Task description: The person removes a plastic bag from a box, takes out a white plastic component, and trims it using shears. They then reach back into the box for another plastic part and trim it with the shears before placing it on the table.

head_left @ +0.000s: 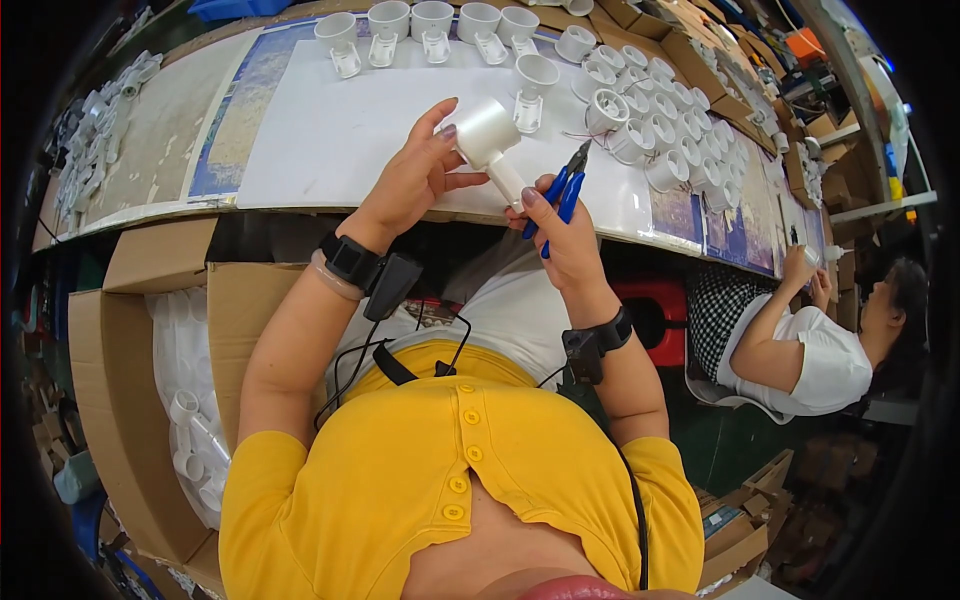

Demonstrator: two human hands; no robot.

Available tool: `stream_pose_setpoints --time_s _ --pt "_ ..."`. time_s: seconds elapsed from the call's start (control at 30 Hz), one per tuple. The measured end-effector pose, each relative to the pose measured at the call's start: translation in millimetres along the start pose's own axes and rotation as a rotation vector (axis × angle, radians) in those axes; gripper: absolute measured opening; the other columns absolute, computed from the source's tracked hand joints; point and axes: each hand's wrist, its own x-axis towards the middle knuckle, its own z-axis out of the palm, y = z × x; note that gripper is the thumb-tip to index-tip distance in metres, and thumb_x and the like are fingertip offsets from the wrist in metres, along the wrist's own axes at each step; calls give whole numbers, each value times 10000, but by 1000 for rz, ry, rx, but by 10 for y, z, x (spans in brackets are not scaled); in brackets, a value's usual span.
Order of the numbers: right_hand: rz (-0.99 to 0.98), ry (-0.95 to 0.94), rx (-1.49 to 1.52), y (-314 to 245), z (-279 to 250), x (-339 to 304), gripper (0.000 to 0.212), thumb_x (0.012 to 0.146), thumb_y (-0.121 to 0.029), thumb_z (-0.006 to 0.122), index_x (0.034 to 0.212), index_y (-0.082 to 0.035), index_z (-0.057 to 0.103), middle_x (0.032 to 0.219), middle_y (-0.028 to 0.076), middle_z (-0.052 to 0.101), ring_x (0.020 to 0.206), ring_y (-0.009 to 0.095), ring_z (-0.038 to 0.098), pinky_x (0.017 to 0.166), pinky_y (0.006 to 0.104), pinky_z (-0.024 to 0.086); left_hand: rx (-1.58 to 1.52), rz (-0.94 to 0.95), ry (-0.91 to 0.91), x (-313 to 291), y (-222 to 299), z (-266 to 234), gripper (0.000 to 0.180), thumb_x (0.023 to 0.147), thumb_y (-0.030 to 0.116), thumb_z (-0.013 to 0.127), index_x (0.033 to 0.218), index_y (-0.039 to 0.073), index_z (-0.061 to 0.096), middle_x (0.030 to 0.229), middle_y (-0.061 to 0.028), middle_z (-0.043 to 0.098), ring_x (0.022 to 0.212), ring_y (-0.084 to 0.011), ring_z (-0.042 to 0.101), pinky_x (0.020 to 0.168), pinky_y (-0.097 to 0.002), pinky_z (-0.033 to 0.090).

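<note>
Over the near edge of the worktable, my left hand [420, 165] is closed round a white plastic housing [487, 132], a wide cup with a narrower neck. Its neck slants down to my right hand [567, 235], whose fingers touch the end. That same right hand also grips a pair of blue-handled cutting pliers [568, 198], jaws pointing up and away. Just beyond stands a similar white housing [537, 72] with an open-fronted neck. A row of like housings [433, 20] lines the far side of the table.
Many round white cups with thin wires [632, 140] crowd the table's right side. White parts [100, 110] are heaped at far left. An open cardboard box [135, 400] of white pieces stands at my left. A seated co-worker [800, 350] works at the right, near a red stool [655, 320].
</note>
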Motion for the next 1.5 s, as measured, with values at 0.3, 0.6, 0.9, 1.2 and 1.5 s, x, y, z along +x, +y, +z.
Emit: stream_pose_setpoints --time_s 0.3,0.6,0.9,1.2,1.5 --pt "-15 35 -33 13 -21 -3 263 837 -194 637 991 -65 467 856 54 548 739 154 576 678 284 466 -97 -111 -74 20 -17 -50 444 970 335 339 1310 52 298 1222 -115 472 1085 -217 520 927 -370 447" --pt "5 72 -7 9 -61 -33 274 828 -175 644 997 -54 465 850 57 548 713 146 572 674 280 469 -158 -136 -54 30 -3 15 455 972 373 302 1252 17 347 1202 -150 495 1067 -237 536 936 -376 446" --pt "-480 92 -376 -14 -122 -56 326 767 -31 681 986 -47 439 969 80 553 822 148 549 739 255 438 -159 -188 -108 -51 178 190 511 955 418 340 1259 7 344 1197 -151 498 1056 -239 541 936 -367 451" --pt "-982 14 -810 -55 -357 108 414 712 35 696 991 -58 405 1123 164 509 1014 235 516 872 316 407 218 -1 -224 -126 225 270 520 827 65 615 1277 39 356 1187 -90 489 1093 -208 519 929 -326 455" --pt "-994 54 -833 -131 -414 188 474 702 41 699 1027 -74 374 1205 202 464 1087 270 486 873 331 409 668 379 -290 -93 247 258 622 743 -56 636 1284 57 349 1322 -77 405 1193 -197 442 973 -332 417"
